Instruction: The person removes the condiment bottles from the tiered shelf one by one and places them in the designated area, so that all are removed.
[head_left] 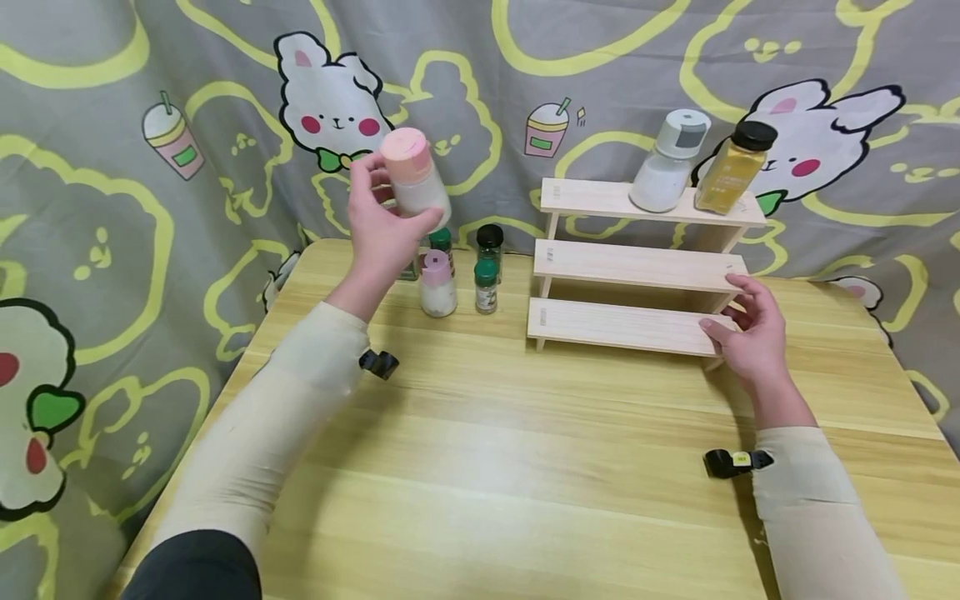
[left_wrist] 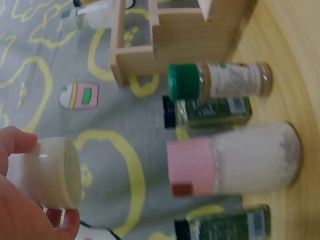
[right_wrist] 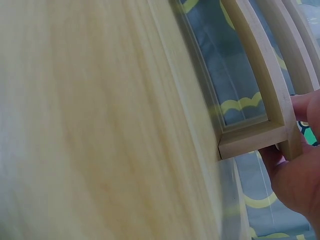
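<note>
My left hand [head_left: 386, 237] holds a seasoning shaker [head_left: 416, 187] with a pink-orange cap and whitish body, raised above the back left of the table; its base shows in the left wrist view. With the right hand [head_left: 757, 333] I grip the right end of a three-tier wooden rack [head_left: 622, 327], thumb on the lowest shelf and fingers around its side. On the top shelf stand a white-capped shaker [head_left: 663, 167] and a black-capped bottle [head_left: 731, 171] of yellow contents. Below the left hand, a pink-capped shaker [head_left: 438, 287] stands on the table.
Beside the pink-capped shaker stands a small green-capped spice jar [head_left: 486, 292]. Behind them are a black-capped jar [head_left: 491, 237] and another green-capped jar [head_left: 441, 240], partly hidden. A patterned grey curtain [head_left: 465, 108] hangs along the back of the wooden table [head_left: 487, 467].
</note>
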